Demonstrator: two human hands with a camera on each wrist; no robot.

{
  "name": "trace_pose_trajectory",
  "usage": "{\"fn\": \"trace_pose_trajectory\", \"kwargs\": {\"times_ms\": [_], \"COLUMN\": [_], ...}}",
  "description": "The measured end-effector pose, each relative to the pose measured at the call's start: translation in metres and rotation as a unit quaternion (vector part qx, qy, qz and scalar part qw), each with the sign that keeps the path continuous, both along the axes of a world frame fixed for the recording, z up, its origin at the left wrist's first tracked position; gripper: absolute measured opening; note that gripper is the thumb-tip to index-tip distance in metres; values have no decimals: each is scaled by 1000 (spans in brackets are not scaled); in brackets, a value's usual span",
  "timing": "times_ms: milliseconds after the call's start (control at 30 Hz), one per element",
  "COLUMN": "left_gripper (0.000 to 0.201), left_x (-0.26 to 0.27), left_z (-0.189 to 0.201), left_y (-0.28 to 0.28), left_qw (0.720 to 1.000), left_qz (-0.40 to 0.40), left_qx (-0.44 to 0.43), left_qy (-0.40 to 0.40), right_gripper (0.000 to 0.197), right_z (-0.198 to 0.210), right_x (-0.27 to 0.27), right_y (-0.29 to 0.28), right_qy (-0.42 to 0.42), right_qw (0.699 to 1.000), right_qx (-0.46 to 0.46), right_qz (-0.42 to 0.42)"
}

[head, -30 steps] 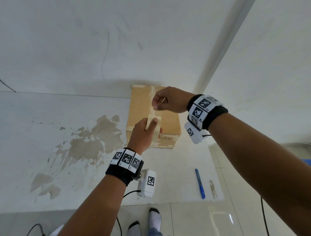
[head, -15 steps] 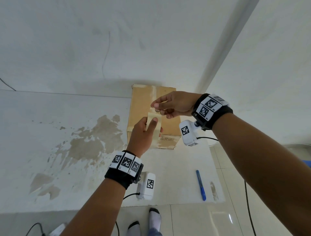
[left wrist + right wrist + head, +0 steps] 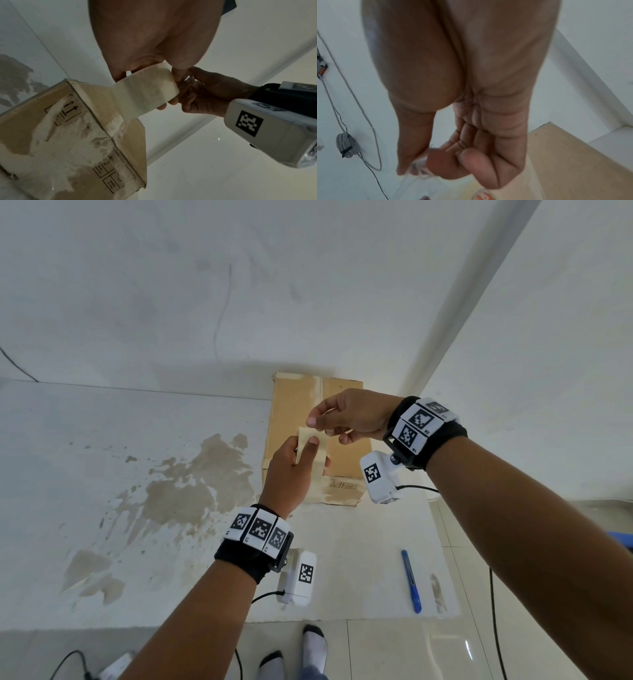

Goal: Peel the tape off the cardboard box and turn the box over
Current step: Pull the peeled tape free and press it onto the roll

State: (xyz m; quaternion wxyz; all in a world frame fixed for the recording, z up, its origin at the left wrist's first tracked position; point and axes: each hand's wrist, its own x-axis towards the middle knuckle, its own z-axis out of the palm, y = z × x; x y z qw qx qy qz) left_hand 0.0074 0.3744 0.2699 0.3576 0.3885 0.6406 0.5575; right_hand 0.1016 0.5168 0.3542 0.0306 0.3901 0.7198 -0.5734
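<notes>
The white bench [image 3: 102,474] carried everything you worked on, its top marked by a broad brown stain [image 3: 185,491] toward the left of the box. Your cardboard box [image 3: 284,412] sat at the bench's far edge near the far right corner, close against the wall, right way up on its base with its torn, paper-scuffed front face turned toward you; printed arrows and labels showed on that face in the left wrist view. A pale strip of tape [image 3: 145,89] ran up from the top of the box, still stuck down near the front edge of the top, and stretched taut into the air above it. Your left hand [image 3: 291,474] was raised over the box's near end and gripped the loose strip, thumb on one side and fingers behind it, so the tape wrapped across your fingertips. Your right hand [image 3: 349,414] hovered just beyond and above it, over the middle of the box, with thumb and forefinger pinched on the upper end of the same strip while the other fingers curled under the palm; the right wrist view showed a crumpled bit of clear tape caught at that pinch. The two hands were almost touching. A blue pen-like tool [image 3: 411,580] lay on its own near the bench's front right corner, well apart from the box.
</notes>
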Motion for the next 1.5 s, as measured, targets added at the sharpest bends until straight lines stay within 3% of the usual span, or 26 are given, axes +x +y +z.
{"fn": "trace_pose_trajectory", "kwargs": {"times_ms": [100, 233, 667, 733, 933, 1100, 1500], "left_gripper": [32, 31, 36, 35, 30, 31, 31], "left_x": [-1, -2, -1, -1, -2, -4, -3], "left_z": [-2, 0, -2, -5, -7, -5, 4], "left_y": [0, -1, 1, 1, 0, 0, 1], "left_qw": [1000, 1000, 1000, 1000, 1000, 1000, 1000], "left_qz": [0, -9, -12, -15, -11, 1, 17], "left_qx": [-4, -11, -25, -27, -20, -20, -9], "left_qy": [-4, 5, 2, 4, -16, -14, -14], "right_gripper": [19, 43, 66, 59, 12, 24, 27], "right_z": [-2, 0, -6, -7, -9, -8, -20], "right_x": [-1, 0, -1, -1, -3, 0, -1], "right_y": [-2, -2, -1, 0, 7, 4, -3], "right_qy": [47, 35, 5, -3, -25, -9, 79], "right_qw": [998, 987, 963, 966, 963, 973, 987], "right_qx": [48, 155, 263, 253, 257, 219, 136], "right_qz": [-10, 23, 51, 55, 82, 73, 6]}}
